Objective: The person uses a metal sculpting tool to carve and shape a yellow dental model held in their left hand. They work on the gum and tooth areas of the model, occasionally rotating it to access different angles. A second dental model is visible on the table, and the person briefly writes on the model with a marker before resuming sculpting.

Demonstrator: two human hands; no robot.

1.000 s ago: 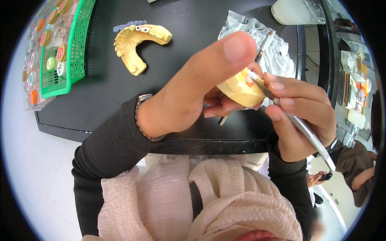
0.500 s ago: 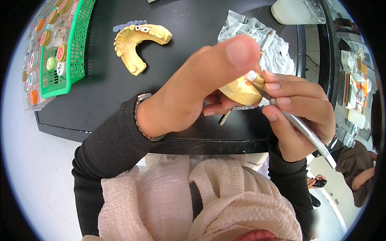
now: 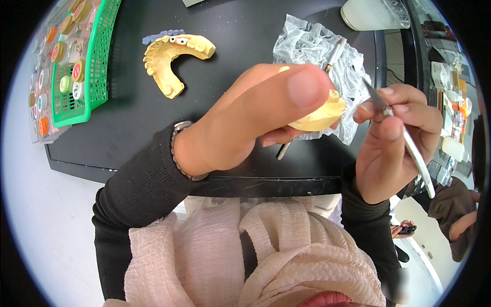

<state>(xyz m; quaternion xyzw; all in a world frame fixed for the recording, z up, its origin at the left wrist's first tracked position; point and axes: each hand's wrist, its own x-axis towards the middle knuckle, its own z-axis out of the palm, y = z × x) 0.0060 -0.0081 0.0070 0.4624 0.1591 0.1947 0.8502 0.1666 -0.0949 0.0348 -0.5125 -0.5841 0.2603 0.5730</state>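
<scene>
My left hand (image 3: 230, 120) is closed around a yellow plaster dental model (image 3: 322, 117), its thumb lying across the top. The thumb and fingers hide much of the model, including most of its teeth. To the right of it, my right hand (image 3: 396, 146) grips a hobby knife (image 3: 418, 161) with a slim metal handle. Its pointed blade is aimed up and to the left, apart from the model. A second, horseshoe-shaped yellow dental model (image 3: 166, 66) lies on the black table, with bluish-grey teeth (image 3: 162, 37) along its far edge.
Crumpled white tissue (image 3: 302, 46) lies beyond my hands, with a brush (image 3: 336, 55) on it. A clear cup of cloudy liquid (image 3: 376, 14) stands at the far right. At the left is a green basket (image 3: 97, 66) of small jars. Another person's hand (image 3: 406, 227) shows at lower right.
My right hand has drawn the knife away from the held model, to the right. The model has tilted in my left hand, and its white tooth is now out of sight.
</scene>
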